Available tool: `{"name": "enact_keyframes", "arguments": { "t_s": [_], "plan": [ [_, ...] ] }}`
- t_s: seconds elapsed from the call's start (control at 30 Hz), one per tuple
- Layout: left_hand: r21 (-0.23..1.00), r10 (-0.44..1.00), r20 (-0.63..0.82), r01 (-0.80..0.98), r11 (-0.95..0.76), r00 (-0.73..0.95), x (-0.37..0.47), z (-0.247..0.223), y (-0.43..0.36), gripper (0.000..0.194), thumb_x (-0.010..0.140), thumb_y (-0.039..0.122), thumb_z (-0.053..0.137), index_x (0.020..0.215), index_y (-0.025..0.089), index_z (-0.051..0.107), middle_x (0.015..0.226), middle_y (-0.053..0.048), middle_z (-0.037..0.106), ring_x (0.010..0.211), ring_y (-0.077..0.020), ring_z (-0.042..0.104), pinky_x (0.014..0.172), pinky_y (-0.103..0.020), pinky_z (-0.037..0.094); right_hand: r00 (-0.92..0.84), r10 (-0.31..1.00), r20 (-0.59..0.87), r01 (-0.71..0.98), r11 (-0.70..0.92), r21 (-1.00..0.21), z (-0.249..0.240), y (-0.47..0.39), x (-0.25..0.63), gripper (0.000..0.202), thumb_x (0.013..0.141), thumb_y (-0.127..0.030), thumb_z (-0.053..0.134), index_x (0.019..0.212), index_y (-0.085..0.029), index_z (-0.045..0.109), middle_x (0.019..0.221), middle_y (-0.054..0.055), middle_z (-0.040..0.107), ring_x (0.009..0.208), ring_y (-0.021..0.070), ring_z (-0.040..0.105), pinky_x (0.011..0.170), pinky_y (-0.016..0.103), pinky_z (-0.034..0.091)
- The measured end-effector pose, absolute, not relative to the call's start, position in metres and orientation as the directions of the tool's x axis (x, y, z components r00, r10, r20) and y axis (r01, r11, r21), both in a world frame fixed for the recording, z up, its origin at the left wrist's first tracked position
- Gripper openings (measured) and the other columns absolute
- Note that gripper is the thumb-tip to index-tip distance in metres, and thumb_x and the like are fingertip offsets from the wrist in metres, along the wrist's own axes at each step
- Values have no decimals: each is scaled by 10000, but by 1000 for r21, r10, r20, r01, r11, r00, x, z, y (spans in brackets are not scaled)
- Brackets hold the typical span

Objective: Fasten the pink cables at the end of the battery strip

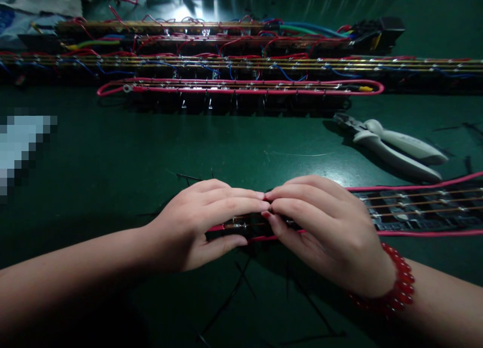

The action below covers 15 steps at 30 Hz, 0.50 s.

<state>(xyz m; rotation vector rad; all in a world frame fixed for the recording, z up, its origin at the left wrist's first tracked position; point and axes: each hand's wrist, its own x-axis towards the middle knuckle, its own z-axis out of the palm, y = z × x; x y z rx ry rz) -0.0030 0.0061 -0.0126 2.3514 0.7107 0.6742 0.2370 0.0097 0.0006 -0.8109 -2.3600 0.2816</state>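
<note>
A long black strip with brass bars (426,207) and a pink-red cable (430,233) along its edges lies across the bench in front of me. My left hand (211,217) arches over its left part, fingers together on the far side and thumb on the near side, closed around it. My right hand (320,227), with a red bead bracelet (403,277) at the wrist, pinches at the strip beside the left fingertips. A tiny dark bit shows between its thumb and forefinger, too small to name. Both hands hide the strip's middle.
Grey-handled cutting pliers (392,146) lie beyond my right hand. Black cable ties (230,297) are scattered on the green bench (211,141). Farther back rest a strip looped with red cable (241,92), a longer brass-barred strip (339,65) and more wired strips. A blurred pale patch (18,141) is at left.
</note>
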Motion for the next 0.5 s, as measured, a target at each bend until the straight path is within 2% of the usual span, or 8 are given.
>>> {"name": "enact_keyframes", "arguments": {
  "t_s": [0.27, 0.5],
  "plan": [
    [661, 635, 283, 333, -672, 719, -2, -12, 6, 417, 919, 270, 619, 1314, 203, 503, 1343, -122, 622, 1211, -214, 615, 992, -372, 491, -607, 623, 492, 489, 782, -387, -1, 9, 237, 86, 862, -132, 635, 915, -183, 592, 906, 35, 725, 847, 184, 661, 757, 340, 530],
    [658, 637, 292, 334, -675, 713, -2, -11, 5, 414, 914, 269, 627, 1303, 179, 514, 1334, -117, 628, 1212, -199, 610, 1001, -337, 474, -602, 632, 488, 500, 775, -387, -3, 8, 238, 100, 867, -128, 639, 934, -185, 591, 909, 33, 719, 856, 183, 656, 771, 336, 529]
  ]
}}
